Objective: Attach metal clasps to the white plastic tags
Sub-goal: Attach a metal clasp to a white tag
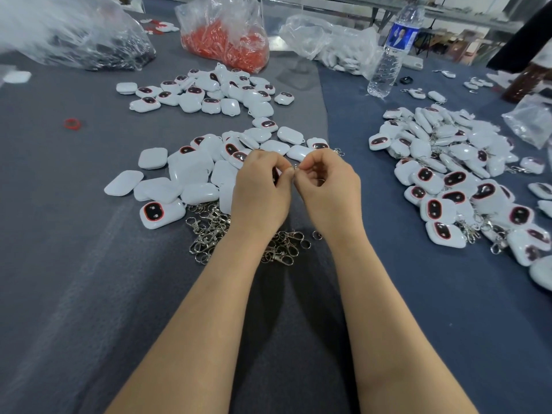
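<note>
Pinching small metal ring (pixel 294 167) between left hand (pixel 261 189) and right hand (pixel 328 186), raised above clasp pile (pixel 209 231) (supply close underneath) for threading.

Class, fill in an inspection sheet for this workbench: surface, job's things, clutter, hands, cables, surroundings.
Surface: grey-blue cloth.
Job's things: loose tags; clasps piled by the wrists; clasped tags heaped on the right.
Clutter: bags, bottle, red ring.
Hands: left hand and right hand pinch one metal piece.
Cables: nothing seen.
Surroundings: far bench, blurred.
</note>
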